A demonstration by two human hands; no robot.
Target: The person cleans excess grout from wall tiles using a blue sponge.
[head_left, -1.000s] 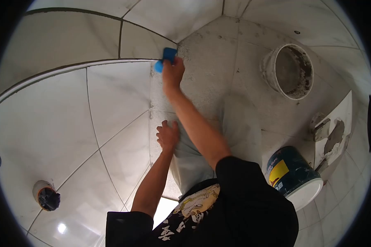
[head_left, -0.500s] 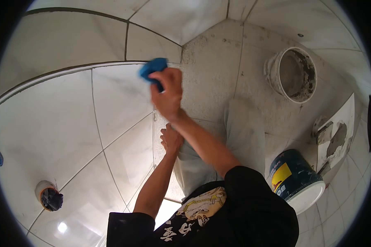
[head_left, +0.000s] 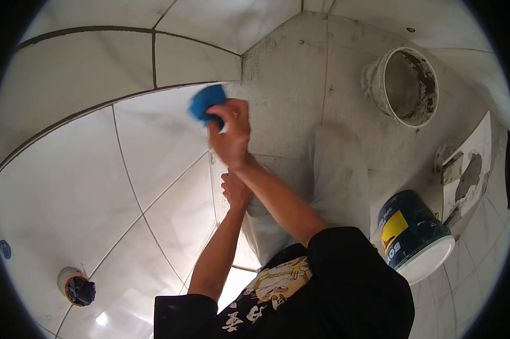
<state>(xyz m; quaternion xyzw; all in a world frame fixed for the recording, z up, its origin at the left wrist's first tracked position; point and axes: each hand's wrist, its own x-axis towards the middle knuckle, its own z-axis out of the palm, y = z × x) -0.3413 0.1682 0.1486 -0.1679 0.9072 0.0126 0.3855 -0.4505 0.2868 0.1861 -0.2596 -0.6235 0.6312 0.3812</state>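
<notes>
Clamping a blue sponge [head_left: 207, 101], the right hand [head_left: 230, 135] grip stays tight; bucket [head_left: 414, 237] label unreadable.

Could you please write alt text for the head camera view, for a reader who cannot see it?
Seen from above, a person's right hand holds a blue sponge against the tiled wall near a corner, while the left hand rests on their knee. On the dusty floor stand a mortar-crusted white bucket and a dark blue bucket.

The person is wearing a black short-sleeved shirt [head_left: 345, 282] with a yellow-and-white print [head_left: 272, 285], and pale grey trousers [head_left: 340, 181].
</notes>
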